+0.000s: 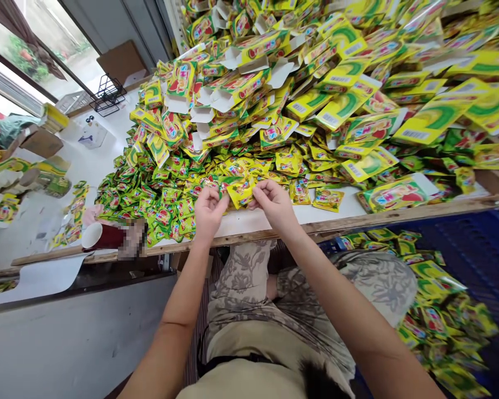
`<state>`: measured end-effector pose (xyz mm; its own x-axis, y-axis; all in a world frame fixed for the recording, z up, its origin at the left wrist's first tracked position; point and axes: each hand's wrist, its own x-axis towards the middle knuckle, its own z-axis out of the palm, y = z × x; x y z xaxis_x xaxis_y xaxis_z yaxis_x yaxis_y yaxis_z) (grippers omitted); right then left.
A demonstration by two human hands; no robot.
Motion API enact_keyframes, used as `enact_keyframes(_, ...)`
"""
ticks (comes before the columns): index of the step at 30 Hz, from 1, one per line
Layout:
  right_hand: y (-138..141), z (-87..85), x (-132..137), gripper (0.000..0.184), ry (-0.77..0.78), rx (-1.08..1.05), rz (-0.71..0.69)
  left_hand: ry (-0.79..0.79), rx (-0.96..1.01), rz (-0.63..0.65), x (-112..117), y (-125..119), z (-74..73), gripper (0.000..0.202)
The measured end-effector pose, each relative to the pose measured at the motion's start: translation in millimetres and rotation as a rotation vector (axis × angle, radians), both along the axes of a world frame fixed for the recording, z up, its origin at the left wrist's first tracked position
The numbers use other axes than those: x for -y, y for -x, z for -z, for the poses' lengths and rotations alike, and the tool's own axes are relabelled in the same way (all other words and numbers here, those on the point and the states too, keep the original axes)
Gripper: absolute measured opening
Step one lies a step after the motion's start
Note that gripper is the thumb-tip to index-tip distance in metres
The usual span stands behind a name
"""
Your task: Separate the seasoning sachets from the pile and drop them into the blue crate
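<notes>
My right hand (274, 205) pinches the right edge of a small yellow candy packet (241, 194) between thumb and fingers. Close by on the left, my left hand (210, 209) is closed, its fingertips at a green candy packet (225, 182) beside the yellow one's left edge. Both hands are just above the table's front edge. Behind them lie loose yellow packets (288, 162), and a heap of green packets (161, 205) spreads out to the left. Two yellow packets lie flat near my right hand, one of them (328, 198) farther right.
A big pile of yellow and green cartons (249, 83), several with flaps open, fills the table's back and right. A dark red cup (102, 236) lies on its side at the front left. More packets lie in a blue crate (473, 238) beside my knee. A black wire rack (108, 94) stands far left.
</notes>
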<state>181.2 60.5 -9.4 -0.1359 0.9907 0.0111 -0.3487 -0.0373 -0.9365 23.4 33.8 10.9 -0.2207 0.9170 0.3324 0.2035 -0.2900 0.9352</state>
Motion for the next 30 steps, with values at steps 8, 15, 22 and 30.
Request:
enact_keyframes(8, -3, 10.2, 16, 0.034, 0.084, -0.008, 0.142, 0.098, 0.289, 0.028, 18, -41, 15.6, 0.044)
enact_keyframes(15, -3, 19.4, 21, 0.021, 0.047, 0.15, 0.301, 0.158, 0.112, 0.072, 23, -54, 18.7, 0.044)
enact_keyframes(22, -37, 16.6, 20, 0.01, -0.399, 0.597, 0.18, 0.26, 0.012, 0.08, 10, -31, 26.3, 0.04)
enact_keyframes(30, -38, 21.2, 18, 0.011, -0.525, 0.792, 0.209, 0.275, -0.011, 0.208, 15, -34, 22.8, 0.04)
